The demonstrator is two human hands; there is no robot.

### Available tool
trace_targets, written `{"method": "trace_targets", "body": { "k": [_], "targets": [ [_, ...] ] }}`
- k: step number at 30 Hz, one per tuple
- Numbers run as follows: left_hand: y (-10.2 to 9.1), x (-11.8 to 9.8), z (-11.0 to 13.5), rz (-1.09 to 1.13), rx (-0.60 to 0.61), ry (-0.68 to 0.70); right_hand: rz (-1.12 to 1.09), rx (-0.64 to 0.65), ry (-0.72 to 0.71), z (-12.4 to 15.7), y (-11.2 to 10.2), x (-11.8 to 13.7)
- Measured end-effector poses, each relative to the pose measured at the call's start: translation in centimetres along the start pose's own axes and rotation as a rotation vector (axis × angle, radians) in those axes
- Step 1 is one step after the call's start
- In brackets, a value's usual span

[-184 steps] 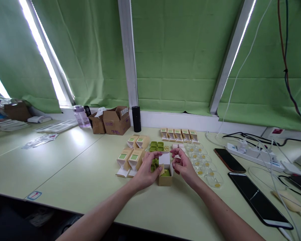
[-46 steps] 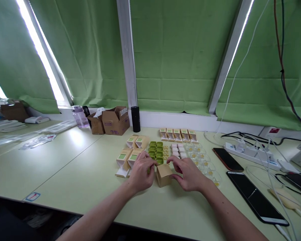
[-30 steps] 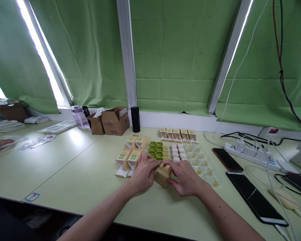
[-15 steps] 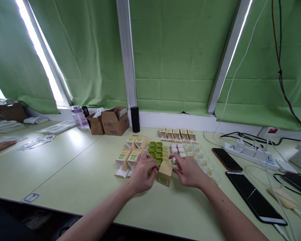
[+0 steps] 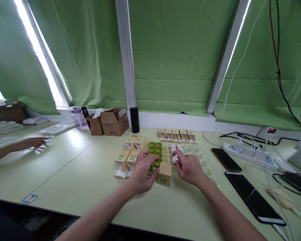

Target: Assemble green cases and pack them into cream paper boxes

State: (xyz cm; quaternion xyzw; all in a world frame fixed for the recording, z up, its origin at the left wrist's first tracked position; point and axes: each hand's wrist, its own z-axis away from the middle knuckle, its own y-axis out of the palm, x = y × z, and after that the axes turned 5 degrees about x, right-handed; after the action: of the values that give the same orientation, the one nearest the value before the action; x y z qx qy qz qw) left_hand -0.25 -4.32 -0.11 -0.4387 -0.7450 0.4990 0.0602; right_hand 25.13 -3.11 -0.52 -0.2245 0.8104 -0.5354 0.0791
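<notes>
A small closed kraft box [image 5: 165, 174] with a green label on its front stands on the pale green table [image 5: 72, 167]. My left hand [image 5: 142, 170] rests just left of it, thumb by the box's side, fingers loosely bent and apart over a cluster of green cases [image 5: 156, 151]. My right hand [image 5: 189, 167] is right of the box, with thumb and fingertips pinched on one of the small white pieces [image 5: 175, 160]. Open kraft boxes with green labels [image 5: 126, 159] lie left of my left hand. Clear cups with yellow bits [image 5: 203, 157] sit by my right hand.
A row of small kraft boxes [image 5: 177, 135] lines the back. Cardboard cartons [image 5: 114, 120], a black cylinder [image 5: 134, 119] and a bottle [image 5: 76, 117] stand by the wall. Two phones [image 5: 225, 159] [image 5: 253, 197], a power strip [image 5: 251, 155] and cables lie at right. Another person's hand [image 5: 27, 144] is far left.
The box's flap was closed and the box turned so its green label faces me, then set down. My right hand left it and moved back to the white pieces. The other person's hand reached further in.
</notes>
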Motion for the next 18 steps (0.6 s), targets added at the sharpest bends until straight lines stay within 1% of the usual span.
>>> {"method": "trace_targets", "body": {
  "k": [3, 7, 10, 12, 13, 15, 16, 18],
  "targets": [
    [-0.6, -1.1, -0.6, -0.03, 0.141, 0.06, 0.002, -0.045, 0.023, -0.1, 0.1, -0.1],
    [-1.0, -2.4, -2.1, -0.113, 0.326, 0.113, 0.007, -0.076, 0.029, -0.1, 0.1, -0.1],
    [-1.0, -3.0, -3.4, -0.212, 0.432, 0.173, 0.004, -0.082, 0.033, -0.1, 0.1, 0.0],
    [-1.2, -3.3, -4.3, -0.236, 0.484, 0.199, -0.007, -0.087, 0.032, -0.1, 0.0, -0.1],
    [-1.4, -3.3, -4.8, -0.234, 0.502, 0.212, -0.013, -0.091, 0.03, -0.1, 0.0, -0.1],
    [-2.1, -3.0, -6.0, -0.179, 0.492, 0.227, -0.013, -0.106, 0.031, -0.2, 0.0, -0.2],
    [-2.6, -2.6, -6.8, -0.159, 0.465, 0.213, -0.009, -0.116, 0.034, -0.2, 0.0, -0.3],
    [-3.7, -1.4, -8.9, -0.176, 0.397, 0.136, 0.0, -0.137, 0.043, -0.2, 0.0, -0.3]
  ]
}}
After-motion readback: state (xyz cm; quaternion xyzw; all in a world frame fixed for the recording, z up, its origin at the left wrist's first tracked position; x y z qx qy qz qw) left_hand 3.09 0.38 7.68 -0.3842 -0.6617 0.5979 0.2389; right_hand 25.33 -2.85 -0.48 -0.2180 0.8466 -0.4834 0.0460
